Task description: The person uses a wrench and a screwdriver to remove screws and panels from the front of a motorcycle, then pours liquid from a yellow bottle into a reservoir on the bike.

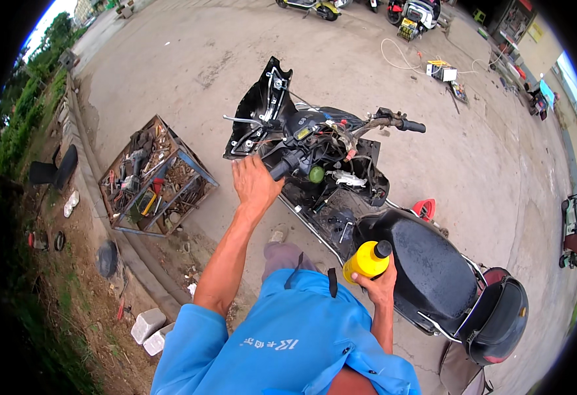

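In the head view, grasps a bright yellow plastic bottle with a black cap [366,261] in the right hand [382,284], just beside the front of a long black scooter seat [433,276]. Has the left hand [257,184] at the black rubber handlebar grip [279,170]; cannot tell whether clasping it or merely resting against it. Stands alongside a partly stripped black scooter [393,230], with tangled wires [349,139] bared around the handlebars [386,121] and a rounded green part [316,174] below them. Wears a blue short-sleeved shirt [295,322]. Has, to the left, an open metal-framed crate [197,168] full of tools [132,182] on the pale concrete ground [163,72].
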Motion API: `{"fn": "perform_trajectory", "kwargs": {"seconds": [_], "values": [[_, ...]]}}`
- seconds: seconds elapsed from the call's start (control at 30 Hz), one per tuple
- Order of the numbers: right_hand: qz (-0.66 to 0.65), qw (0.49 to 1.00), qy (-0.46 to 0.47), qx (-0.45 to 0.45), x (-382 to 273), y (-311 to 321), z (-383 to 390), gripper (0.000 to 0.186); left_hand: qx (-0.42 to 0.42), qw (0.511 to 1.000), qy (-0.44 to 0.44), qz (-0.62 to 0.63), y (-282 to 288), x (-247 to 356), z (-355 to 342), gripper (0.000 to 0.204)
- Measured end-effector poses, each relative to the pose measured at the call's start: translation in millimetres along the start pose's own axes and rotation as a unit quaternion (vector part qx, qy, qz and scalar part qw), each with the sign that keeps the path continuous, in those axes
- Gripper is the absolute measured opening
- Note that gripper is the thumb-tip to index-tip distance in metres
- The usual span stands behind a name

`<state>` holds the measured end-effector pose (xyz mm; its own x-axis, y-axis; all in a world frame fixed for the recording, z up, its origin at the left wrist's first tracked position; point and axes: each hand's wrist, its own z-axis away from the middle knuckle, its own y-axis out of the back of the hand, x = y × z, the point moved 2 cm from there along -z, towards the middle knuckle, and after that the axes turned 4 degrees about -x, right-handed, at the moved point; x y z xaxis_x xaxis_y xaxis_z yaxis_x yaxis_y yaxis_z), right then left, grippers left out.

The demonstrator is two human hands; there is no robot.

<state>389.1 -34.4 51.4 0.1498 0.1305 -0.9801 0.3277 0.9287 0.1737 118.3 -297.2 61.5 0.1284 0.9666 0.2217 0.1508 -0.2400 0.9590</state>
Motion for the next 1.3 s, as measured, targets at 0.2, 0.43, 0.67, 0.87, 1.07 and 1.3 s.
{"fn": "perform_trajectory", "kwargs": {"seconds": [0.2, 0.43, 0.67, 0.87, 1.07, 1.3], "values": [[-0.002, 1.0, 0.0, -0.004, -1.2, -2.1, -1.2, 0.071, 0.039, 0.998, -0.039, 0.041, -8.8, -7.1, 1.0, 0.048], [0.01, 1.0, 0.003, -0.014, -2.6, -2.6, -2.6, 0.071, 0.129, 0.99, -0.057, -0.007, -3.0, 0.4, 7.4, 0.083], [0.003, 1.0, -0.005, -0.007, -1.4, -0.2, -1.0, 0.071, 0.065, 0.998, -0.016, -0.015, -3.2, 1.4, 2.5, 0.097], [0.012, 1.0, 0.0, -0.004, -2.3, -0.6, -0.5, 0.071, 0.05, 0.998, -0.03, -0.003, -4.1, -0.8, -0.2, 0.064], [0.015, 1.0, 0.004, -0.013, -3.4, -3.7, -2.0, 0.071, 0.069, 0.995, -0.053, 0.05, -10.2, -6.6, 0.9, 0.037], [0.01, 1.0, 0.004, -0.008, -1.8, -2.5, -1.9, 0.07, 0.052, 0.999, -0.004, 0.004, -3.8, 1.8, 3.1, 0.096]]}}
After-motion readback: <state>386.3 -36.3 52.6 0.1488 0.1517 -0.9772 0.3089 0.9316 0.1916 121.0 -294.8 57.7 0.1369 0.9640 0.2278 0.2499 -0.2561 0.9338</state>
